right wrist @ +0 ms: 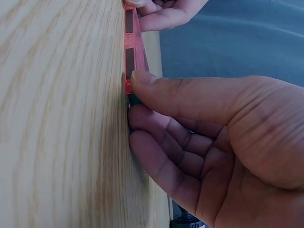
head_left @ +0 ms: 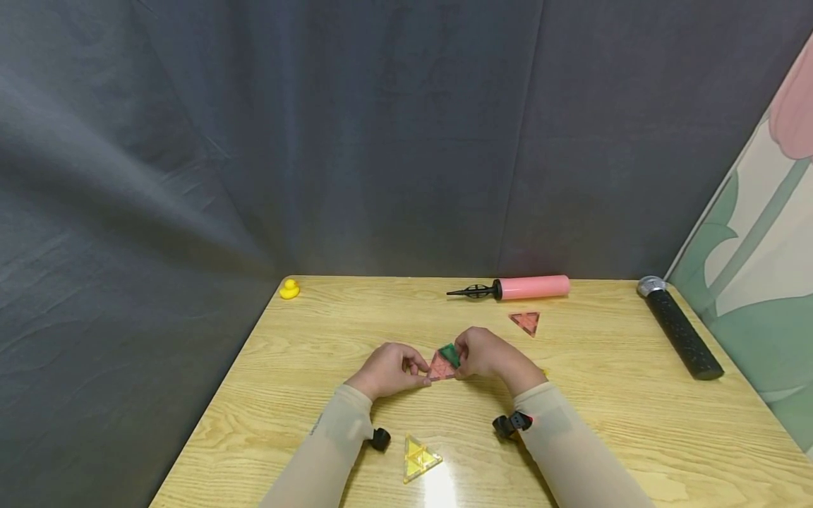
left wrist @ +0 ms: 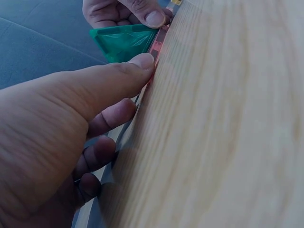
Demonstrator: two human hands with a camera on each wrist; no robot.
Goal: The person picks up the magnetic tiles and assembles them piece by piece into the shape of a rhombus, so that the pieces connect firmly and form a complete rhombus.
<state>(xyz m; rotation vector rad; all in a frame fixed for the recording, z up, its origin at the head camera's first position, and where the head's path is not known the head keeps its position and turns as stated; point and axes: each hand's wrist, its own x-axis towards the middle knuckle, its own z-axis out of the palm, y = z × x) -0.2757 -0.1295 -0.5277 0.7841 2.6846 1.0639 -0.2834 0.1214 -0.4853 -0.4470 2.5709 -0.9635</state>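
A red triangular magnetic tile [head_left: 441, 367] lies on the wooden table between the two hands. Against its upper right edge sits a green triangular magnetic tile [head_left: 449, 354], which stands tilted up from the table in the left wrist view [left wrist: 124, 42]. My left hand [head_left: 392, 370] pinches the red tile's left corner between thumb and fingers. On the other side, my right hand [head_left: 485, 358] grips the green tile with curled fingers, partly hiding it. Its thumb [right wrist: 149, 80] presses at the red tile's right corner in the right wrist view.
Nearer me lies a yellow triangular tile [head_left: 420, 458]. Another red triangular tile [head_left: 526, 322] is farther back, below a pink hand pump [head_left: 533, 287]. A black microphone [head_left: 681, 331] lies along the right edge, and a yellow rubber duck [head_left: 288, 289] sits at the back left corner.
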